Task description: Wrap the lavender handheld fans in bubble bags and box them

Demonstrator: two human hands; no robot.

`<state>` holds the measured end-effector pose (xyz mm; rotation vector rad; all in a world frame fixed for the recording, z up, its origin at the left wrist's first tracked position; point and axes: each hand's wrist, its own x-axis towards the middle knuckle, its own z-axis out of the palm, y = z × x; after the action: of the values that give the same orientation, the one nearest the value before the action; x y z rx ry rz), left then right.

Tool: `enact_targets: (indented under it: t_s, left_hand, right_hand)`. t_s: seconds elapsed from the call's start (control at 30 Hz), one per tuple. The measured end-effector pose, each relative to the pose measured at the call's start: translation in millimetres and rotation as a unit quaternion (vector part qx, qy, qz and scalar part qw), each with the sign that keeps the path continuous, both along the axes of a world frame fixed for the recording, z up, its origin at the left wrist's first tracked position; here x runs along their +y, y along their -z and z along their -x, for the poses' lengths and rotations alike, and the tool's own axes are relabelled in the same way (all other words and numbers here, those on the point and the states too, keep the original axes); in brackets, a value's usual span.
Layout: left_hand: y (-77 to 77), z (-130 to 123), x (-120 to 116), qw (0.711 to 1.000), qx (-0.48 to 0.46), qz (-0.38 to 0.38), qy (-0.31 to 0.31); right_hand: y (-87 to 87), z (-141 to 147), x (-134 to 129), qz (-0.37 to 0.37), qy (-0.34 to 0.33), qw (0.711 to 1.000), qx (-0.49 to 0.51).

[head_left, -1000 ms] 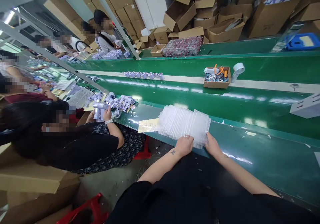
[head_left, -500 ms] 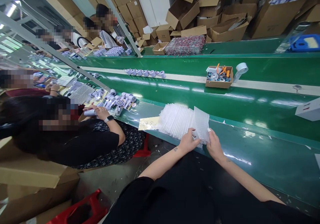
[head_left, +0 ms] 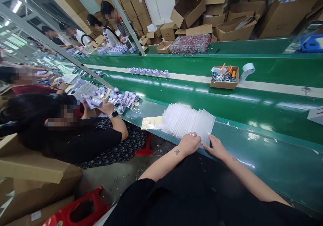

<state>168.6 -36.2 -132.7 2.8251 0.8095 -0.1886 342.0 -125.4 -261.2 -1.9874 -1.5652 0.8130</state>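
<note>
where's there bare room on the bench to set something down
Widest: the green bench right of the right hand, nearer than the pale patches. Smaller: between the yellow paper and the pile of devices. Crowded: that pile, and where the left hand rests on the translucent sleeves.

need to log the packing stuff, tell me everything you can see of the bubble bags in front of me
The bubble bags are clear-whitish, apparently plastic, flat and overlapping in a fanned row on the green bench. Their left end meets a yellow paper. The left hand and right hand touch the near right end.
</note>
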Motion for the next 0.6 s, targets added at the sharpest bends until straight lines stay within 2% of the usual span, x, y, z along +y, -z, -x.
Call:
enact_targets:
  t_s: [0.1,0.23,0.3,0.4,0.5,0.6]
  left_hand:
    - [-6.5,6,1,1.0,0.025,0.003,0.014]
    - [-15.8,7,1,0.997,0.051,0.018,0.046]
    - [-18.8,7,1,0.996,0.06,0.02,0.057]
    - [-19.1,6,3,0.995,0.066,0.025,0.071]
    - [-14.4,7,5,0.995,0.054,0.032,0.075]
    - [-7.4,8,7,0.995,0.046,0.051,0.066]
  right_hand:
    - [-34.0,-12,5,0.032,-0.045,0.998,0.044]
    - [-99.1,-9,25,-0.044,-0.093,0.974,0.204]
    - [-122.4,4,34,-0.064,-0.099,0.959,0.258]
    - [-135.1,29,38,-0.071,-0.082,0.959,0.262]
    - [-133.4,45,33,-0.095,-0.082,0.972,0.199]
    - [-136.5,50,28,-0.153,-0.101,0.976,0.119]
